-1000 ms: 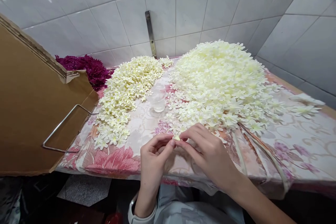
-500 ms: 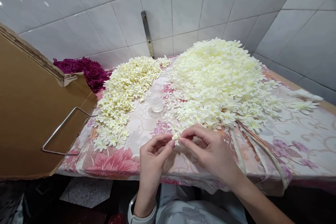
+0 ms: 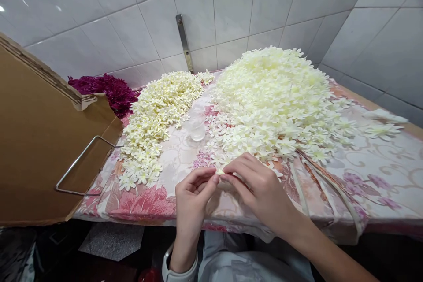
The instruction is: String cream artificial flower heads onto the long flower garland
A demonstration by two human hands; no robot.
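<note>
Between my fingertips, just above the near part of the table, is a small pale yellow-white artificial flower. My left hand pinches it from the left with thumb and forefinger. From the right, my right hand closes thumb and fingers on it, covering most of its petals. Beyond my right hand rises a large heap of loose white-yellow flowers. Further left lies a smaller heap of cream flowers, with more opened petals at its near end. A clear plastic cup stands between the two heaps.
A cardboard box with a bent metal wire handle takes up the left side. Behind it lie dark magenta flowers. A floral tablecloth covers the table. A metal bracket is fixed to the tiled wall.
My right hand's fingers have shifted slightly left and over the flower, hiding more of its petals. My left hand keeps its pinch in nearly the same place.
</note>
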